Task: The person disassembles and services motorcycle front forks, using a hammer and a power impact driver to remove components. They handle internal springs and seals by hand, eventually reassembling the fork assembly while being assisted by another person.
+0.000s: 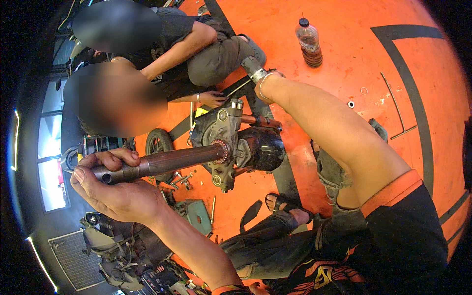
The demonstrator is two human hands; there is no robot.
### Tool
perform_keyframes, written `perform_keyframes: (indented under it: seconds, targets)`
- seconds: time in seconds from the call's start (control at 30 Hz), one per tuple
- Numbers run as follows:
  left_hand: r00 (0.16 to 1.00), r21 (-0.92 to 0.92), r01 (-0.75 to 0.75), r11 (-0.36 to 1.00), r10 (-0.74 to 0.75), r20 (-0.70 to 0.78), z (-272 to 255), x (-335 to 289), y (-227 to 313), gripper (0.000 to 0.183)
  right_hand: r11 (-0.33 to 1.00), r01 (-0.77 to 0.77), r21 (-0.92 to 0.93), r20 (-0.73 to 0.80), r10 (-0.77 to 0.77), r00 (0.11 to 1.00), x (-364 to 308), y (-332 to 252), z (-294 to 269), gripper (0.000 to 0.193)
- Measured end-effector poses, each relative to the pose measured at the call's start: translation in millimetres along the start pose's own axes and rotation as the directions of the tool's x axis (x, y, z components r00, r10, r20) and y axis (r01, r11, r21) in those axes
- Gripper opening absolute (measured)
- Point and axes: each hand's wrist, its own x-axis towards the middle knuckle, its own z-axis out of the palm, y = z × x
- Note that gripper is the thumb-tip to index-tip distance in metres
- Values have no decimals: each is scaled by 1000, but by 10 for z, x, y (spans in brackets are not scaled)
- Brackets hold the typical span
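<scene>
My left hand (115, 191) is closed around the free end of a dark metal steering stem (177, 162), with a hole near its tip. A ring of ball bearings (221, 151) sits at the stem's base, against a grey fork clamp (219, 125). Copper-coloured tubes (260, 121) and a glossy black part (263, 150) extend from the clamp's far side. My right arm stretches over the floor beyond the clamp. At its end, my right hand (270, 78) is beside a grey, worn-looking piece (253, 69); its fingers are mostly hidden.
Two people crouch at the upper left; one hand (212, 99) holds a thin rod (238, 87). A bottle (309, 43), T-shaped bar (402, 132) and small ring (351, 104) are on the orange floor. Nearby are a wheel (159, 147), scattered bolts (183, 180) and a green case (196, 216).
</scene>
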Motion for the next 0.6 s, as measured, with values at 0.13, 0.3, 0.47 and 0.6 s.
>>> perform_keyframes:
  seconds: [0.13, 0.3, 0.47, 0.6]
  targets:
    - [1000, 7, -11, 1000, 11, 14, 21, 3, 10, 32, 1000, -10, -21, -27, 10, 1000, -37, 38, 12, 42]
    - [1000, -2, -7, 1000, 7, -1, 68, -3, 40, 32, 994, 99, -38, -108, -102, 989, 29, 164, 28, 32]
    - [1000, -6, 18, 1000, -18, -5, 7, -6, -3, 30, 970, 245, -5, -386, -228, 894, -152, 241, -33, 26]
    - [999, -8, 32, 999, -32, -20, 26, -8, 6, 30, 744, 563, 359, -744, -136, 655, -282, 255, -163, 25]
